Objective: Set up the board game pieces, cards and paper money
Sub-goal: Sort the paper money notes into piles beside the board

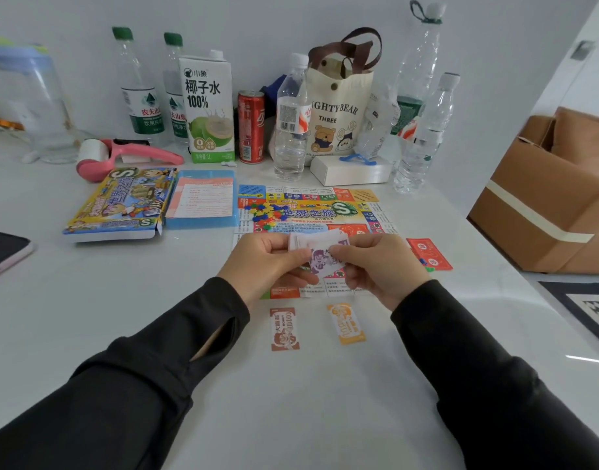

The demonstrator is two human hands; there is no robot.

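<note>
Banknotes point(320, 256) pinched by left hand point(260, 262) and right hand point(379, 266), blue tray point(203, 224) holding sheet point(204, 198).

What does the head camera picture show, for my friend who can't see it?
The left hand and right hand hold purple paper money over a colourful game board on a white table. A brown bill and an orange bill lie nearer the person.

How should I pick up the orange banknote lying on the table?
Pinch the orange banknote at its near short end, coming from your side. It lies flat on the table, long axis roughly toward you, clear of the brown note.
</note>
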